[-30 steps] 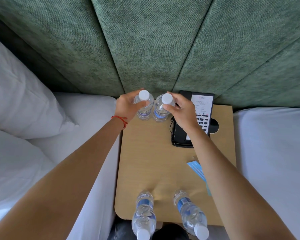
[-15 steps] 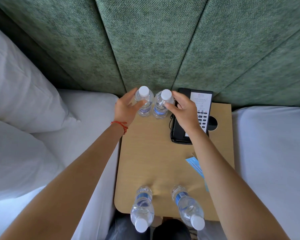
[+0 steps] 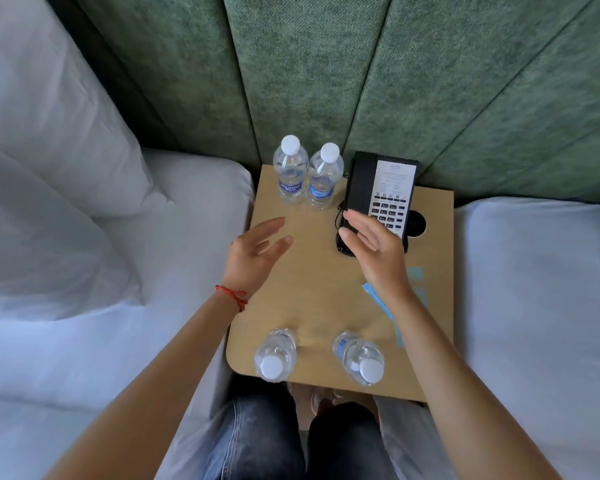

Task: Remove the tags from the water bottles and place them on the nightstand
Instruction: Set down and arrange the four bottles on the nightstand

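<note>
Clear glossy plastic water bottles (image 3: 290, 174) stand on the smooth matt wooden counter (image 3: 312, 292); behind, rough green cloth wall panels (image 3: 309, 71); black plastic phone (image 3: 361, 188).

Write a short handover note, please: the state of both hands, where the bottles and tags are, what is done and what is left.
Left hand: open, holds nothing, above the nightstand.
Right hand: open, holds nothing, in front of the phone.
Two back bottles stand side by side by the wall, no tags visible.
Two front bottles stand at the near edge.
Blue tags lie under the right wrist.
Left: check the front bottles' necks, hidden from this angle.
</note>
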### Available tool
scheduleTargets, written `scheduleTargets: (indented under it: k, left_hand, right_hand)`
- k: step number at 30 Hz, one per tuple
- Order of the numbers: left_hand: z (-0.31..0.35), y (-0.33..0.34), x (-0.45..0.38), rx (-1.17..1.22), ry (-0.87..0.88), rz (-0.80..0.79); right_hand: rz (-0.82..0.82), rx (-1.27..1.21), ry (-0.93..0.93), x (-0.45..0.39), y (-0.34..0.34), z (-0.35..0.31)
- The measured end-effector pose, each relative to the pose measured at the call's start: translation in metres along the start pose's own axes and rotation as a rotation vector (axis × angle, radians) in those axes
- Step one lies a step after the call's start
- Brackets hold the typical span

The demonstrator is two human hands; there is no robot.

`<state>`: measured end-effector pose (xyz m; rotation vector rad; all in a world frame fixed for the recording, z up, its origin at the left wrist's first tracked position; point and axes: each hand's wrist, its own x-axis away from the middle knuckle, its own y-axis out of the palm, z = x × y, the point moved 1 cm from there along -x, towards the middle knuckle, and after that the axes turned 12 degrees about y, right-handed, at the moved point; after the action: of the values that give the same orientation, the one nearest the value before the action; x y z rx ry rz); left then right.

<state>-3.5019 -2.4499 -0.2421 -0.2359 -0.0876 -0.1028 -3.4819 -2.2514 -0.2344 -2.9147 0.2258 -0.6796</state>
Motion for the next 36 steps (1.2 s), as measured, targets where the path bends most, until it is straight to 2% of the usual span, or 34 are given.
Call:
scheduleTargets:
  k: [4, 9, 16, 27, 36]
  left_hand:
    - [0.0, 0.003, 0.049, -0.004, -0.036, -0.012]
    - [-0.011, 0.006, 0.103, -0.053, -0.072, -0.013]
    - [-0.026, 0.006, 0.153, -0.162, -0.107, -0.002]
    - [-0.033, 0.006, 0.173, -0.316, -0.035, 0.051]
    - [-0.036, 0.007, 0.172, -0.293, -0.003, 0.101]
  right_hand:
    - [-0.034, 0.007, 0.006, 0.04, -0.002, 0.019]
    - [-0.062, 0.139, 0.009, 0.081, -0.013, 0.044]
    - [-0.038, 0.266, -0.003, 0.121, -0.034, 0.074]
    - [-0.072, 0.405, -0.053, 0.136, -0.047, 0.104]
    - [-0.038, 0.446, -0.115, 0.13, -0.047, 0.107]
